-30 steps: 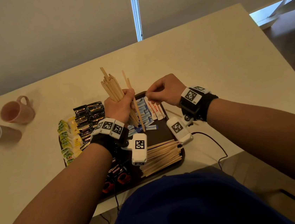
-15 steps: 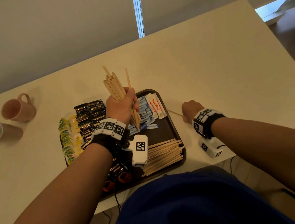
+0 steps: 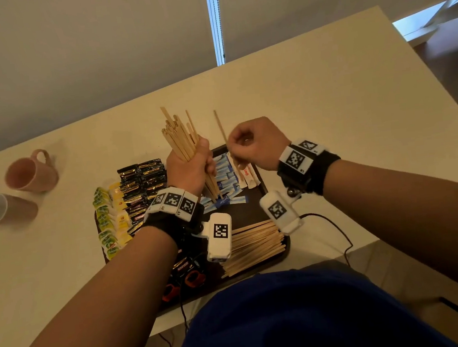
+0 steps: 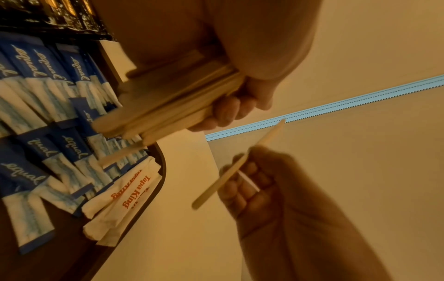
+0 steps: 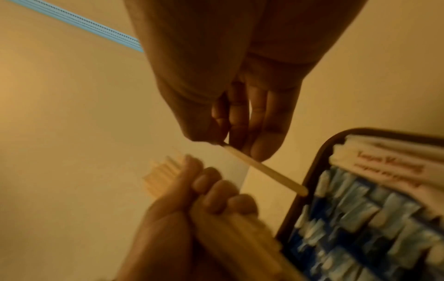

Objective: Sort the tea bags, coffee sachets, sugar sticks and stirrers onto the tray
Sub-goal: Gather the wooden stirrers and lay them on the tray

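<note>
A pale table (image 3: 313, 101) carries a dark tray (image 3: 283, 248) near its front edge, two mugs (one pink (image 3: 31, 174), one brown with a white inside (image 3: 3, 210)) lying on their sides at the left, and a black cable (image 3: 332, 225).

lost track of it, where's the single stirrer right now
In the head view, the single stirrer is pinched in the right hand, above the tray's far right corner.

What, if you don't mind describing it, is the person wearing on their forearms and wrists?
Both forearms are bare, with no sleeves. Each wrist carries a black band topped with white blocks printed with black square markers. A small white camera housing, also bearing a marker, hangs under the left wrist, and a matching one under the right. Thin black cables trail from them off the table edge.
</note>
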